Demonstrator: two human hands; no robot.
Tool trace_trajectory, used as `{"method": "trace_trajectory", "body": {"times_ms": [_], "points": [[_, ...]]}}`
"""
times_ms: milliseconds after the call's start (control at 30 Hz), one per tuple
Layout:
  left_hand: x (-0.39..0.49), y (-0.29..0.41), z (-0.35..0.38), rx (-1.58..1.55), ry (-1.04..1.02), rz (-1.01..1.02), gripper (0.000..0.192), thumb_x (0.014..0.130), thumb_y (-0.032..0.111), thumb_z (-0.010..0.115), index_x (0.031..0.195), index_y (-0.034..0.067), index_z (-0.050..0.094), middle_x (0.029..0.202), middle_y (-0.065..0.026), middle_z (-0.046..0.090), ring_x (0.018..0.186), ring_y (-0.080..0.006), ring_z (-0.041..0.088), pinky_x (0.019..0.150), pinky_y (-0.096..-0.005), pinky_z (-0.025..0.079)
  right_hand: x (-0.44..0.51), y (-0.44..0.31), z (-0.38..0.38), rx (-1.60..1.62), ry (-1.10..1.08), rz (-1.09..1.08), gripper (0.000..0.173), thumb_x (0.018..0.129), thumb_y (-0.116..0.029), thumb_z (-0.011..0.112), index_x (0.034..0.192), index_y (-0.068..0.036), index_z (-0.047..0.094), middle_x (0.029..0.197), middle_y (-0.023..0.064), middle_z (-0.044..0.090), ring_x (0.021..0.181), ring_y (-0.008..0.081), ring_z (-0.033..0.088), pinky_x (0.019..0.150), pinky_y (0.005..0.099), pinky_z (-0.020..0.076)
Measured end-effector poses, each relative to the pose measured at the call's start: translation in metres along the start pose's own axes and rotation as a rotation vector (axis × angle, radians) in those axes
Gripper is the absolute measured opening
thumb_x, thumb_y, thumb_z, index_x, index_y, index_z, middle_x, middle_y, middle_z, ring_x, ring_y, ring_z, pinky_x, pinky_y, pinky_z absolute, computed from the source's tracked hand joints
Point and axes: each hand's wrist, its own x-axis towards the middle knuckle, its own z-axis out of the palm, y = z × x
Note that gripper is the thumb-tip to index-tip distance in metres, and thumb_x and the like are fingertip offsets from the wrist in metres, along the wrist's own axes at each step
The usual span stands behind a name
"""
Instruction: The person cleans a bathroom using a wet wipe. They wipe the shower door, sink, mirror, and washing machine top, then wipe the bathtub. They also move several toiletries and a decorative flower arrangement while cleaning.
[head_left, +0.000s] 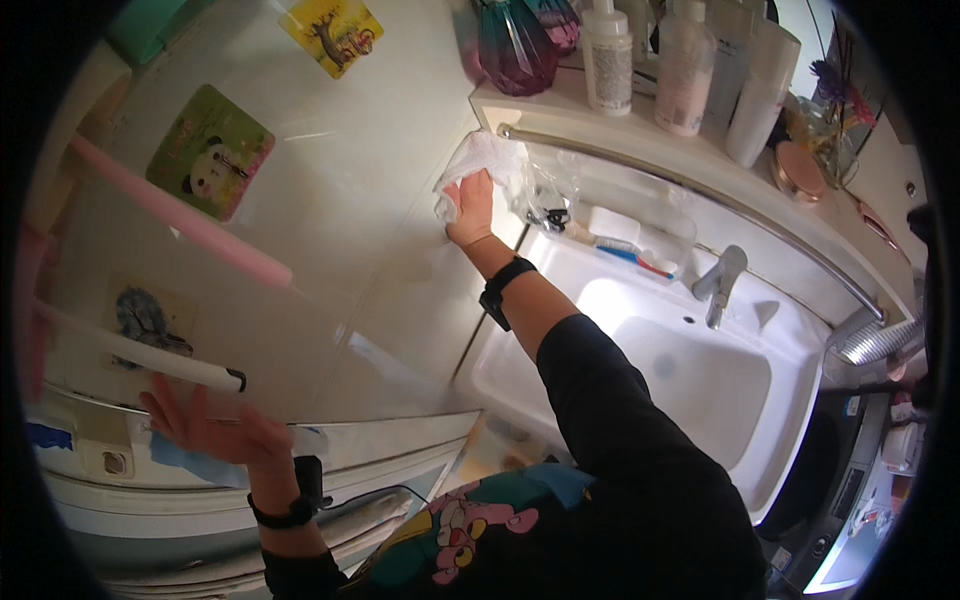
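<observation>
My right hand (472, 206) presses a white cloth (491, 154) against the tiled wall (375, 225), at the corner beside the shelf end. The cloth is bunched around my fingers and partly hides them. At the lower left, my left hand (214, 431) is raised with its fingers apart and nothing in it. Just above those fingers is the tip of a white rod-like handle (180, 367); I cannot tell whether they touch. A light blue piece of material (199, 461) shows behind the left hand. Under my right forearm lies a white washbasin (697, 367).
A metal rail (697, 184) runs below a shelf (570, 90) crowded with bottles, including a pump bottle (609, 64). A clear caddy (675, 232) with a blue brush (619, 247) stands behind the faucet (721, 281). A pink handle (187, 217) juts from the left, near wall stickers (214, 154).
</observation>
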Motion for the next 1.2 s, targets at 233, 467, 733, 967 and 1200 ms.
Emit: {"method": "trace_trajectory", "body": {"times_ms": [233, 467, 733, 967, 1200], "points": [[0.002, 0.013, 0.003, 0.021, 0.036, -0.067, 0.038, 0.095, 0.038, 0.052, 0.116, 0.007, 0.050, 0.142, -0.0232, 0.044, 0.141, -0.0443, 0.025, 0.114, -0.0564, 0.014, -0.134, -0.071, 0.005, -0.207, -0.118, 0.770, 0.044, 0.098, -0.038, 0.049, 0.113, 0.004, 0.055, 0.110, 0.0292, 0.052, 0.103, 0.0441, 0.048, 0.090, 0.0482, 0.0391], [0.019, 0.126, 0.059, -0.640, -0.066, -0.098, 0.025, 0.083, 0.019, 0.062, 0.104, 0.006, 0.056, 0.123, -0.0188, 0.057, 0.119, -0.0401, 0.049, 0.102, -0.0523, 0.035, -0.108, -0.114, -0.070, 0.958, -0.628, 1.604, 0.039, 0.097, -0.037, 0.049, 0.120, -0.007, 0.055, 0.110, 0.0100, 0.061, 0.103, 0.0249, 0.059, 0.093, 0.0415, 0.0464], [-0.013, 0.259, 0.252, -1.091, -0.932, -0.860, 0.040, 0.086, 0.035, 0.068, 0.106, 0.001, 0.060, 0.103, -0.0177, 0.067, 0.101, -0.0313, 0.063, 0.085, -0.0403, 0.050, -0.065, -0.105, -0.247, 0.539, -0.417, 1.142, 0.025, 0.094, -0.022, 0.053, 0.114, -0.007, 0.056, 0.097, 0.0047, 0.063, 0.086, 0.0177, 0.063, 0.078, 0.0335, 0.0508], [-0.019, 0.327, 0.327, -0.838, -0.895, -1.141, 0.050, 0.083, 0.042, 0.068, 0.112, 0.002, 0.059, 0.113, -0.0229, 0.062, 0.105, -0.0373, 0.061, 0.087, -0.0455, 0.050, -0.046, -0.125, -0.349, 0.389, -0.238, 0.913, 0.047, 0.102, -0.039, 0.045, 0.111, 0.003, 0.066, 0.101, 0.0094, 0.069, 0.090, 0.0165, 0.063, 0.086, 0.0309, 0.0479], [-0.002, 0.302, 0.293, -0.888, -0.673, -1.009, 0.026, 0.091, 0.028, 0.056, 0.086, 0.004, 0.064, 0.086, -0.0170, 0.065, 0.086, -0.0381, 0.062, 0.075, -0.0464, 0.049, 0.041, -0.128, -0.336, -0.669, -0.218, -0.362, 0.013, 0.080, -0.003, 0.064, 0.092, 0.002, 0.064, 0.101, 0.0188, 0.060, 0.099, 0.0393, 0.054, 0.083, 0.0448, 0.0463]]}}
